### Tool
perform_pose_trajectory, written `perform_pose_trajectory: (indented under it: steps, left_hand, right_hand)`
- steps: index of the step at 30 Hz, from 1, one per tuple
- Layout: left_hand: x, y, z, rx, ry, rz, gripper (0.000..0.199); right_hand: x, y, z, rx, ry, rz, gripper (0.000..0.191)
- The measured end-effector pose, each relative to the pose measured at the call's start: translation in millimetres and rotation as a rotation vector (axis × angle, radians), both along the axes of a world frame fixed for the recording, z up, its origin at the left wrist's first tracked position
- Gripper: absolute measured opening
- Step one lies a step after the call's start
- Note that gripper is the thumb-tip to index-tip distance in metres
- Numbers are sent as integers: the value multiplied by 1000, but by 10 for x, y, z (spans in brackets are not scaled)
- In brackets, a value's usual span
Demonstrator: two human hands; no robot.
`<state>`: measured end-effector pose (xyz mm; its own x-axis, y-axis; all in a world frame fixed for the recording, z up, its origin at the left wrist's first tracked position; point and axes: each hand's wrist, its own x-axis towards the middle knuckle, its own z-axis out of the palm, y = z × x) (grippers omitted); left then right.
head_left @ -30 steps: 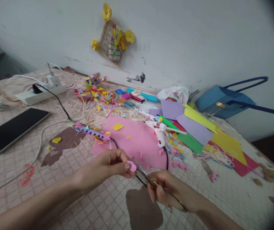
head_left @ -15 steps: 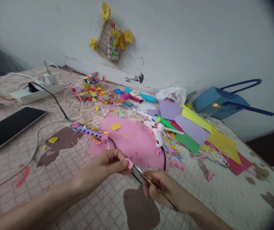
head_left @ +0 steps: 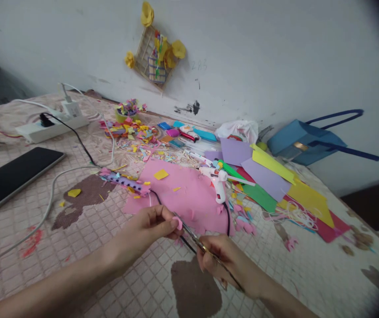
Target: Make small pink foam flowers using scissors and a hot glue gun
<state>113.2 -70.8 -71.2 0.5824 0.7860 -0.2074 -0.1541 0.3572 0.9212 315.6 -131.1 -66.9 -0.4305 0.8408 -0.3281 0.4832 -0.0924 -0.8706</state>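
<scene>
In the head view, my left hand pinches a small pink paper piece between thumb and fingertips. My right hand is closed around a pair of slim scissors, whose metal blades point up and left and meet the pink piece. Fingers hide much of the scissors' handles. Just beyond both hands lies a pink sheet with small scraps on it. A purple strip with black dots and pink bits at its ends lies at the sheet's left edge.
A white glue gun rests at the sheet's right side, its black cord running under my hands. Coloured sheets and white string lie to the right. A phone, power strip and paper scraps are left and behind.
The scissor blades have shifted slightly against the pink piece, which now looks turned a little. Both hands stay in nearly the same place.
</scene>
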Motion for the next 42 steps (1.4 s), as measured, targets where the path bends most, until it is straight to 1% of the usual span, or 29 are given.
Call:
perform_pose_trajectory:
  steps: [7,13,21,27,30,33,36,40,42]
  left_hand:
    - [12,-13,-8,25,17,20,19]
    - [17,-12,-22,40,-5,15,18]
    - [2,-3,6,41,-17,5,19]
    - [-46,55,20,44,-12,-72,15]
    - [-70,74,31,56,6,-118,14]
    - [-87,82,34,77,0,-160,13]
    - [-95,89,43,102,8,-179,14]
    - [-86,97,62,129,18,-179,15]
    - [-78,94,59,160,21,-187,14]
  right_hand:
    - [-20,-4,-21,34,-25,-35,60]
    - [-20,-11,-17,64,-60,-39,53]
    - [-12,1,-1,108,-105,-32,54]
    - [3,-1,57,115,-133,-1,48]
    - [6,-7,87,113,-139,-5,45]
    - [9,-17,79,103,-141,-27,44]
    - [1,-38,22,72,-62,-87,47]
    - [-38,-61,-73,-81,166,-156,60]
    - [-64,-51,-102,-104,238,-164,62]
